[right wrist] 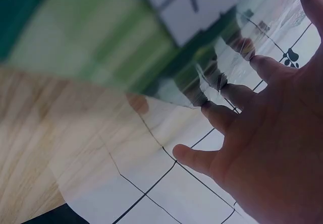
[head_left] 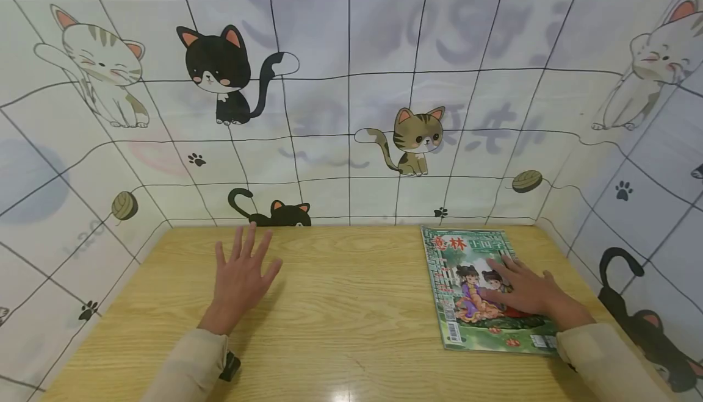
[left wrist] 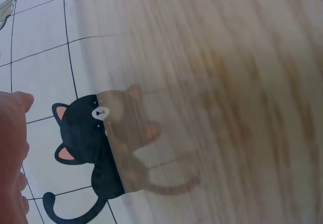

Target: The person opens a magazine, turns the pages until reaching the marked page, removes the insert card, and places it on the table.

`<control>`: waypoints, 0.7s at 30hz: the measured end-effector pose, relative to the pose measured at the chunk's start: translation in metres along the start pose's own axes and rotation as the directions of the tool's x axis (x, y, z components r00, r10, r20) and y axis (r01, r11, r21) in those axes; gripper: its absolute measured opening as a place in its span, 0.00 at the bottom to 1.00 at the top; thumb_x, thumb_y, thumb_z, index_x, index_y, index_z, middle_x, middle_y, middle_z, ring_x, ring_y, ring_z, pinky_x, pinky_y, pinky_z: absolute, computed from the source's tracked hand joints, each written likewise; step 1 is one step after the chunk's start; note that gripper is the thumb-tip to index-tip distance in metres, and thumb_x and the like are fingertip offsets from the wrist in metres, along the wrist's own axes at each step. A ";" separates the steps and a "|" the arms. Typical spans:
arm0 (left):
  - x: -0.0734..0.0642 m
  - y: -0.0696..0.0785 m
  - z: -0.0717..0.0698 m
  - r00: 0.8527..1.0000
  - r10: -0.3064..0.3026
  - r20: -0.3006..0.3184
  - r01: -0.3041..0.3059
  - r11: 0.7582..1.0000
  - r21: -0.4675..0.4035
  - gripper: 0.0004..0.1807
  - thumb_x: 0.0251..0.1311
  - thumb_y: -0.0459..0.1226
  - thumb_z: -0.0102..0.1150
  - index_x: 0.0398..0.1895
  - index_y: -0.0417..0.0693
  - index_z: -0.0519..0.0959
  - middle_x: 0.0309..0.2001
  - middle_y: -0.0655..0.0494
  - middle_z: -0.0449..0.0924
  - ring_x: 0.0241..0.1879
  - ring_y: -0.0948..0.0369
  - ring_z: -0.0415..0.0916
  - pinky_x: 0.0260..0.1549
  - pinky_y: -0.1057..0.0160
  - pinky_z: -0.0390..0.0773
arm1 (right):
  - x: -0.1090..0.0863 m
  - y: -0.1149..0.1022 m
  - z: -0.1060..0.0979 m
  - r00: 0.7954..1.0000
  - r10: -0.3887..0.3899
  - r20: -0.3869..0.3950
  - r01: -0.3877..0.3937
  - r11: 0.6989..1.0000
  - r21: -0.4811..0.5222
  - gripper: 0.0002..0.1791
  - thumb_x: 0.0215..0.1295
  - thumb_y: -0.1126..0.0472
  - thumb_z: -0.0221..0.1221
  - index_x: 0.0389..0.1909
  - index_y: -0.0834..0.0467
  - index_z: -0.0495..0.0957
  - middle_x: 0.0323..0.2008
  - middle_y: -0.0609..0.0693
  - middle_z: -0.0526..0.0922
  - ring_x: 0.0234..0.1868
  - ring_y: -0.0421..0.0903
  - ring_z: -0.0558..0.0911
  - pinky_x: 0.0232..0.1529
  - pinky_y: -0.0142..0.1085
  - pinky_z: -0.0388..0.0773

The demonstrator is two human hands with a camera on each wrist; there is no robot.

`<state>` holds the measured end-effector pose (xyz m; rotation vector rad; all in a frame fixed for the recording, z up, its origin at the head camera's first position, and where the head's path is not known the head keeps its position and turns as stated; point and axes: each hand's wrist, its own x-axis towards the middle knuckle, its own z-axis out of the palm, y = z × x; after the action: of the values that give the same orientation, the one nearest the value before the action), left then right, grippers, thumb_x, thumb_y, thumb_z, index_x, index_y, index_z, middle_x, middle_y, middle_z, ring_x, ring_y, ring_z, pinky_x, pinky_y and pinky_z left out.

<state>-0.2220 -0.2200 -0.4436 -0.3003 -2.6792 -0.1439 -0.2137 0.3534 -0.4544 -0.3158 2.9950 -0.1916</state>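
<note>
Yellow wood grain covers the table [head_left: 351,304], and on its right part, reaching almost to its back edge, lies a green magazine [head_left: 472,295]. Red and white characters run along the top of the cover, two cartoon figures [head_left: 476,292] fill its middle, and a barcode [head_left: 453,331] sits in the corner nearest the table's front and middle. The person's right hand [head_left: 529,289] reaches in from the right side of the table and rests on the magazine, its fingers straight and spread apart, clamped on nothing; the right wrist view shows several fingertips [right wrist: 217,115] against the glossy cover. The left hand [head_left: 240,277] is over the left part of the table, well apart from the magazine, with fingers extended and fanned; whether it touches the wood I cannot tell. Beige sleeves [head_left: 189,359] cover both forearms toward the table's front, and a dark object [head_left: 230,366] shows by the left cuff. White gridded cloth [head_left: 329,36] rises behind the table and along its sides, printed with cats, paw marks and yarn balls [head_left: 527,181]. One black cat [head_left: 288,213] is cut off at the table's back edge, just beyond the left fingers.
</note>
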 end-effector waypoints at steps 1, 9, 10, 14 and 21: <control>0.000 0.001 0.000 1.000 -0.001 0.006 0.001 1.000 0.003 0.37 0.67 0.55 0.53 0.75 0.50 0.63 0.77 0.41 0.50 0.76 0.41 0.46 0.64 0.27 0.43 | 0.000 0.000 0.000 1.000 0.002 0.001 -0.002 1.000 0.001 0.50 0.62 0.28 0.53 0.75 0.59 0.60 0.72 0.73 0.56 0.68 0.77 0.58 0.53 0.81 0.48; 0.003 0.010 0.001 0.999 -0.004 0.050 0.003 1.000 0.017 0.37 0.68 0.57 0.50 0.76 0.51 0.62 0.78 0.42 0.49 0.77 0.43 0.42 0.65 0.28 0.42 | 0.000 -0.008 0.001 1.000 0.001 -0.013 -0.001 1.000 0.013 0.50 0.62 0.27 0.52 0.75 0.58 0.60 0.72 0.73 0.56 0.69 0.76 0.58 0.54 0.81 0.47; 0.004 0.010 0.002 0.998 -0.004 0.058 0.004 1.000 0.015 0.38 0.68 0.57 0.50 0.76 0.51 0.61 0.78 0.43 0.49 0.77 0.43 0.41 0.66 0.28 0.42 | 0.000 -0.009 0.001 1.000 -0.003 -0.019 0.003 1.000 0.011 0.50 0.62 0.27 0.53 0.74 0.58 0.60 0.71 0.73 0.57 0.69 0.76 0.58 0.54 0.81 0.47; 0.004 0.016 0.002 0.997 0.003 0.071 -0.003 1.000 0.003 0.37 0.68 0.58 0.49 0.75 0.51 0.63 0.78 0.43 0.49 0.77 0.43 0.42 0.66 0.29 0.41 | 0.002 -0.016 0.002 1.000 -0.004 -0.021 0.004 1.000 0.008 0.50 0.62 0.27 0.52 0.74 0.58 0.61 0.71 0.72 0.57 0.69 0.76 0.58 0.54 0.81 0.46; 0.003 0.027 0.003 0.997 0.028 0.071 -0.029 1.000 0.005 0.35 0.68 0.57 0.49 0.74 0.52 0.65 0.77 0.44 0.52 0.76 0.43 0.47 0.65 0.28 0.45 | 0.006 -0.031 0.004 0.999 -0.021 -0.026 0.021 1.000 -0.002 0.50 0.61 0.26 0.52 0.74 0.57 0.62 0.71 0.71 0.58 0.68 0.75 0.61 0.55 0.80 0.47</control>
<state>-0.2202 -0.1929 -0.4437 -0.3476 -2.7437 -0.1179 -0.2132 0.3217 -0.4543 -0.3474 3.0190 -0.1967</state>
